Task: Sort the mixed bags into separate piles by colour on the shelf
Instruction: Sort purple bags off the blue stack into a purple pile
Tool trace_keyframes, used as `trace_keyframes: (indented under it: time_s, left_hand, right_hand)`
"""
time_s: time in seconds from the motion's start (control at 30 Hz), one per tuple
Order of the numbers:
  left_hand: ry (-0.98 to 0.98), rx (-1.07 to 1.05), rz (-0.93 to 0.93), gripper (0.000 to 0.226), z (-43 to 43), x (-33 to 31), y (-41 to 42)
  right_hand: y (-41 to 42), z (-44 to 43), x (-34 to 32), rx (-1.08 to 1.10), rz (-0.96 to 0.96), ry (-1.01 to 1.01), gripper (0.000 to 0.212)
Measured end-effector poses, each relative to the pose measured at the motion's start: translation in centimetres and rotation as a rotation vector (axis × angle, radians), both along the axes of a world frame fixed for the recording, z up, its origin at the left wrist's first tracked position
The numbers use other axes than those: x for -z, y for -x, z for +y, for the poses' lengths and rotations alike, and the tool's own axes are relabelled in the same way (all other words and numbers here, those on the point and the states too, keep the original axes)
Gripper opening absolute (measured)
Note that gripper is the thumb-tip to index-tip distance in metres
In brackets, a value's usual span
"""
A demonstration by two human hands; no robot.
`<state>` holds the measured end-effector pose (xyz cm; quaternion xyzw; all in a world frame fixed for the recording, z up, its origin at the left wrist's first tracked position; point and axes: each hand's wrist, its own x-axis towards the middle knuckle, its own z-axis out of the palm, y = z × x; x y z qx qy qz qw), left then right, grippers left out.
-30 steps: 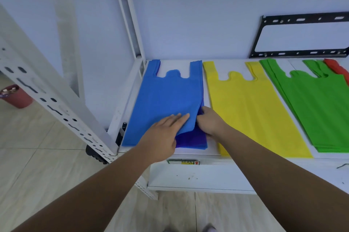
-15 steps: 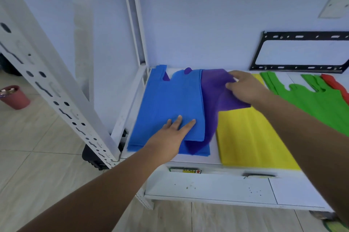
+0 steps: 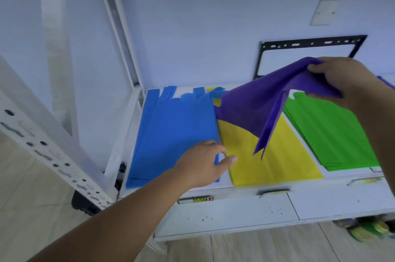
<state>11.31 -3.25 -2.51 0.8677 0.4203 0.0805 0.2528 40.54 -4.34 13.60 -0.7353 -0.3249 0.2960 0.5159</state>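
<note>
Head view: right hand point(image 3: 342, 82) pinches the purple non-woven fabric bag point(image 3: 256, 108), raised above the flat yellow bag pile point(image 3: 267, 161) on the white shelf point(image 3: 235, 212). Left hand point(image 3: 201, 165) rests curled at the blue bag pile point(image 3: 177, 133) corner; its grip cannot be determined. Green bag pile point(image 3: 331, 133) lies beside the yellow one

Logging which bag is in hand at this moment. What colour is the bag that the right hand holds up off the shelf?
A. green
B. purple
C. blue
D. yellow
B: the right hand pinches the purple bag, which is lifted and hangs over the yellow pile, while the blue pile and the green pile lie flat.
</note>
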Motion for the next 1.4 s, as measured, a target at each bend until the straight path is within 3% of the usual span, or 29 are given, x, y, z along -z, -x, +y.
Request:
trace_keyframes:
  time_s: [0.07, 0.17, 0.27, 0.37, 0.47, 0.63, 0.83, 0.93, 1.03, 1.13, 1.4]
  left_hand:
    - [0.2, -0.03, -0.201, 0.054, 0.0, -0.2, -2.5]
    - [0.74, -0.208, -0.503, 0.074, -0.3, -0.9, -7.0]
    - [1.191, -0.297, -0.607, 0.073, -1.5, -0.4, -11.1]
    - [1.469, -0.244, -0.656, 0.046, -4.3, 0.7, -14.3]
    - [1.577, -0.306, -0.781, 0.036, -6.8, 1.8, -17.1]
    - [1.354, -0.392, -0.786, 0.026, -9.5, 1.0, -22.4]
    - [1.005, -0.237, -0.864, 0.017, -10.6, -3.1, -30.9]
    - [1.021, -0.074, -0.866, 0.029, -12.1, -4.7, -34.6]
    - [0.978, 0.06, -0.73, 0.053, -13.5, -4.5, -38.2]
    - [0.879, 0.083, -0.718, 0.071, -13.9, -5.0, -42.2]
    - [0.759, 0.106, -0.799, 0.059, -12.6, -8.2, -52.8]
  right_hand:
    - [-0.9, -2.1, 0.0, 0.092, 0.078, -0.037, 0.005]
    - [-2.2, -5.9, 0.6, 0.159, 0.203, -0.063, 0.007]
    - [-3.4, -10.5, 2.1, 0.173, 0.306, -0.031, 0.014]
    - [-5.2, -15.2, 4.5, 0.222, 0.423, -0.002, 0.017]
    - [-7.4, -19.3, 6.5, 0.303, 0.459, 0.04, 0.014]
    - [-12.1, -24.6, 9.0, 0.283, 0.433, 0.132, 0.016]
    - [-18.9, -28.5, 9.6, 0.264, 0.205, 0.152, 0.021]
    - [-22.8, -29.8, 9.6, 0.259, 0.092, 0.129, 0.026]
    - [-26.8, -31.0, 9.7, 0.261, 0.157, 0.04, 0.027]
    - [-30.7, -32.0, 9.6, 0.281, 0.148, 0.007, 0.027]
    - [-40.4, -31.7, 7.5, 0.251, 0.043, -0.002, 0.031]
